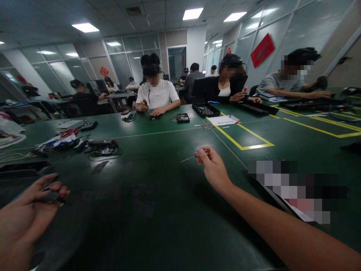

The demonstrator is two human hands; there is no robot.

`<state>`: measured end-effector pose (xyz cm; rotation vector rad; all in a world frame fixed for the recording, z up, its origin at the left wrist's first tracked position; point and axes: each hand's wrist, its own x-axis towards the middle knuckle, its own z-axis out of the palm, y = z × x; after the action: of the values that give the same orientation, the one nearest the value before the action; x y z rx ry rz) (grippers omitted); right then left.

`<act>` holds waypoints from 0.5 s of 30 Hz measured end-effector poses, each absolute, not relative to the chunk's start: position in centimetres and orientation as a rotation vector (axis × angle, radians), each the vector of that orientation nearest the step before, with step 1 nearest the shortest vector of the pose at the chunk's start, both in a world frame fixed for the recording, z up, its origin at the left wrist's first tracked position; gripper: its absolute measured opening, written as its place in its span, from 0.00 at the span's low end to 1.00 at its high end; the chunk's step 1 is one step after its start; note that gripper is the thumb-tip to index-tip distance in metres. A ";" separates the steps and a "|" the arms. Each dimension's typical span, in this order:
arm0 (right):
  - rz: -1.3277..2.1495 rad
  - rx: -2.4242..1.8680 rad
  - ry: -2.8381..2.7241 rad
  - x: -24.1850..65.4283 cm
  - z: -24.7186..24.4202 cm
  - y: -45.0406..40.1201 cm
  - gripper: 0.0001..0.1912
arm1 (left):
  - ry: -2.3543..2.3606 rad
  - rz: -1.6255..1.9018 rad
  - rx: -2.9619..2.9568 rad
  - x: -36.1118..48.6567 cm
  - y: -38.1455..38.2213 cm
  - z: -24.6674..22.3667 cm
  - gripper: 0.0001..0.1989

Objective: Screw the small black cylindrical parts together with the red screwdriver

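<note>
In my right hand [211, 165] is a screwdriver [188, 159], gripped by its reddish handle above the green table [169, 210]. Its thin metal shaft points left, clear of any other thing. My left hand [36, 207], at the lower left, has its fingers curled around a small dark object [52, 195]. Blur and the fingers hide part of that object, so its kind cannot be made out. The two hands are far apart.
A black tray [25, 168] lies beyond my left hand. Bundled cables [104, 148] and gloves [66, 141] lie at the left. Yellow tape [257, 146] marks the table, with a paper sheet [222, 120] nearby. Across it a person in white [156, 94] works; others sit at the right.
</note>
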<state>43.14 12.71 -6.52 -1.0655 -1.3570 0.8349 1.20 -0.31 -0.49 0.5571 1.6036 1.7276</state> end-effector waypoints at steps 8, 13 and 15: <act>0.784 -1.093 -1.420 43.4 -6.1 12.5 0.18 | 1.215 1.627 0.752 10.8 6.1 0.6 0.18; 0.786 -1.119 -1.471 43.4 -5.4 12.0 0.19 | 1.299 1.406 1.094 15.8 9.9 -1.5 0.28; 0.778 -1.134 -1.492 43.5 -5.2 11.8 0.19 | 1.303 1.377 1.175 17.5 11.2 -2.7 0.25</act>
<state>43.46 11.83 -5.22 -1.1337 -1.4920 0.7782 17.54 11.19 -2.73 1.1751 1.3031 1.3767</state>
